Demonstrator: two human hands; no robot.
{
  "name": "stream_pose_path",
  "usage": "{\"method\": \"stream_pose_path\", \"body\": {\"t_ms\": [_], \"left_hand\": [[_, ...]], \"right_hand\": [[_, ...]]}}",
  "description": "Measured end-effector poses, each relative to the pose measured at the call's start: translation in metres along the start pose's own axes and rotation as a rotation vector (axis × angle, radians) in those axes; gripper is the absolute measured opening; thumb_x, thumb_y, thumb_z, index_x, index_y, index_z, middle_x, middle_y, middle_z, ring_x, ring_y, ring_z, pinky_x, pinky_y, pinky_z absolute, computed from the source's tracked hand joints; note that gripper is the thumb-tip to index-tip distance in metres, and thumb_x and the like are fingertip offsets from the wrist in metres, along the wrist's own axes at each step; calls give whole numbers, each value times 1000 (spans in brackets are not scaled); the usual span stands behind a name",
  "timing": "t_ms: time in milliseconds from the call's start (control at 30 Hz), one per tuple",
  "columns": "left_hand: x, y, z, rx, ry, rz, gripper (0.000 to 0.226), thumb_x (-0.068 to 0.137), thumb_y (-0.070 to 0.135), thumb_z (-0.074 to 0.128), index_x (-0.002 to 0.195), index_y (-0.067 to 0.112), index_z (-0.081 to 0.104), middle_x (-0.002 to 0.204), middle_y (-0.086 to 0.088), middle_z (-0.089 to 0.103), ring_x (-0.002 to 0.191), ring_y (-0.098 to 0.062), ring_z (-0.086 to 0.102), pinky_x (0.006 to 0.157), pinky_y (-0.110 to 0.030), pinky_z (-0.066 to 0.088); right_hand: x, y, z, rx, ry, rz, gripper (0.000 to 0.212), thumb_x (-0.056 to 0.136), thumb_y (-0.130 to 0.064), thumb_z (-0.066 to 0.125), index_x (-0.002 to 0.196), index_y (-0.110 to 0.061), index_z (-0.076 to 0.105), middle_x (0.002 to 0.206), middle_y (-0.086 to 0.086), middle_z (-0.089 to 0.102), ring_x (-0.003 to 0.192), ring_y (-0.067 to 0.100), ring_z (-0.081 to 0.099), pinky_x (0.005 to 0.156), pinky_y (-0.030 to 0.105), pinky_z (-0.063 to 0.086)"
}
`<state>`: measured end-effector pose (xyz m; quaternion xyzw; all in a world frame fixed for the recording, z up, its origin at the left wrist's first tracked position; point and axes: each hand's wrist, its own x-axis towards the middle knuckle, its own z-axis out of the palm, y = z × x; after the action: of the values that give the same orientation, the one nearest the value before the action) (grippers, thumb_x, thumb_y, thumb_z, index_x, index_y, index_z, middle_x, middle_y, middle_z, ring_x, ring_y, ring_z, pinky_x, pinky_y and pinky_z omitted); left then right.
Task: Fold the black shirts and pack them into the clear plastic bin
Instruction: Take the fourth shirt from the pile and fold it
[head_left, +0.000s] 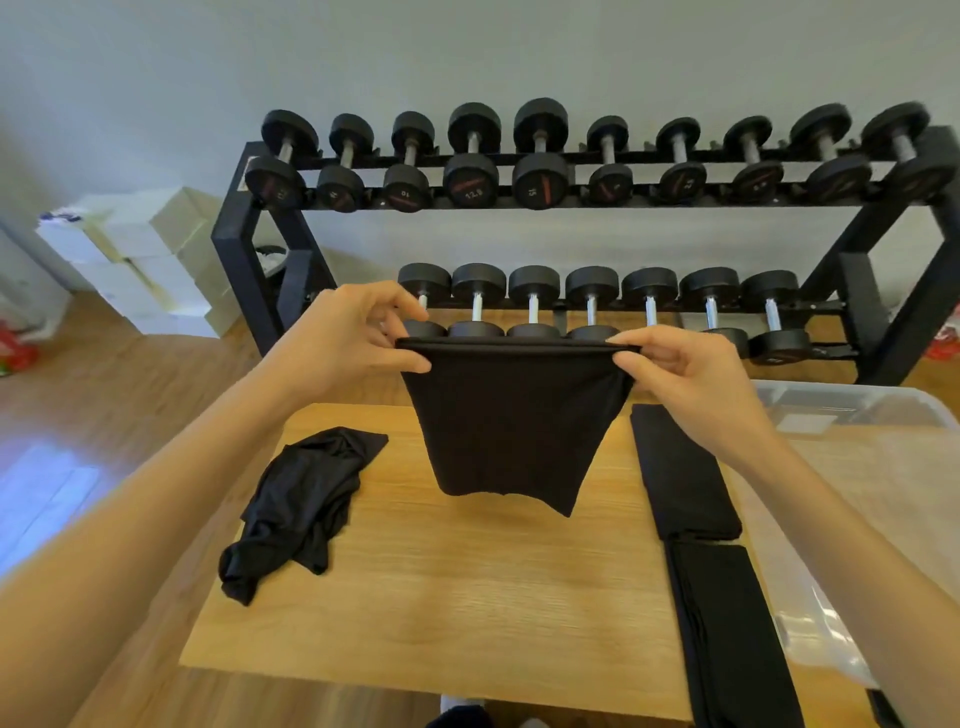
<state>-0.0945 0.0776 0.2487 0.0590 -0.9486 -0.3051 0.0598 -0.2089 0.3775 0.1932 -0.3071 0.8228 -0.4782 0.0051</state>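
Observation:
A folded black shirt (511, 426) hangs in the air above the wooden table (467, 587). My left hand (353, 338) pinches its top left corner and my right hand (685, 369) pinches its top right corner, so the top edge is stretched level between them. A crumpled black shirt (301, 504) lies on the table's left side. Two folded black shirts lie along the right edge, one farther back (680, 473) and one nearer (732, 634). The clear plastic bin (852, 415) stands to the right of the table, partly hidden by my right forearm.
A black dumbbell rack (571, 208) with two rows of dumbbells stands just behind the table. White boxes (150, 260) are stacked on the floor at the left. Wooden floor surrounds the table.

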Motion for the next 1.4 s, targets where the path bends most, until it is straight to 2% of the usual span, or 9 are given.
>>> {"method": "stream_pose_path", "body": {"t_ms": [167,333,467,633,833,933,1033,1267,1400], "left_hand": [[-26,1,-3,-53,-204,-4,13,77,27,77,89,24,75,89,7,72,81,-6,68,84,-32,56],[-48,-3,-4,-146,-383,-12,15,75,33,74,87,23,75,92,12,70,83,-4,68,81,-23,49],[-56,-8,-4,-291,-536,-10,9,77,19,76,85,23,77,91,10,72,81,-11,70,78,-15,50],[-40,-33,27,-326,-618,-108,8,79,25,75,86,24,78,85,3,72,78,-16,67,76,-19,53],[-11,-110,133,-135,-608,-267,7,86,24,73,91,25,77,90,8,73,86,-8,68,76,-18,52],[4,-139,180,-20,-549,-274,14,88,26,70,99,19,76,96,9,66,97,-11,60,87,-27,45],[19,-155,207,-27,-470,-324,18,93,25,64,106,16,71,102,3,63,97,-12,54,82,-26,38],[59,-185,237,-95,-383,-378,12,94,22,62,103,19,70,98,3,60,93,-12,54,81,-25,39],[85,-197,243,-98,-310,-390,12,90,23,67,100,20,73,92,4,63,86,-10,56,82,-27,46]], "right_hand": [[-23,-5,-3,70,-102,15,25,91,-10,62,108,-27,67,99,-12,71,96,0,67,81,17,55],[-51,-17,-9,144,-204,78,22,90,-9,62,107,-21,71,93,-10,74,91,4,70,74,18,56],[-65,-25,-13,193,-286,167,22,89,-7,61,105,-19,70,91,-10,75,87,4,71,70,19,57],[-59,2,7,199,-344,340,18,92,-9,60,104,-17,70,88,0,75,81,11,72,69,27,60],[-43,92,70,106,-439,563,14,94,-11,60,99,-20,69,91,1,75,85,14,71,77,28,59],[-32,132,100,51,-417,671,14,95,-11,58,106,-11,67,95,4,72,85,19,69,69,20,57],[-18,161,118,1,-381,716,18,96,-10,57,111,-8,66,94,4,69,81,9,64,61,13,54],[11,209,144,-153,-346,685,13,91,-15,62,98,-21,71,92,6,72,89,21,66,86,43,54],[31,222,153,-176,-252,634,13,89,-13,62,98,-14,72,78,-7,65,75,9,59,71,25,49]]}}
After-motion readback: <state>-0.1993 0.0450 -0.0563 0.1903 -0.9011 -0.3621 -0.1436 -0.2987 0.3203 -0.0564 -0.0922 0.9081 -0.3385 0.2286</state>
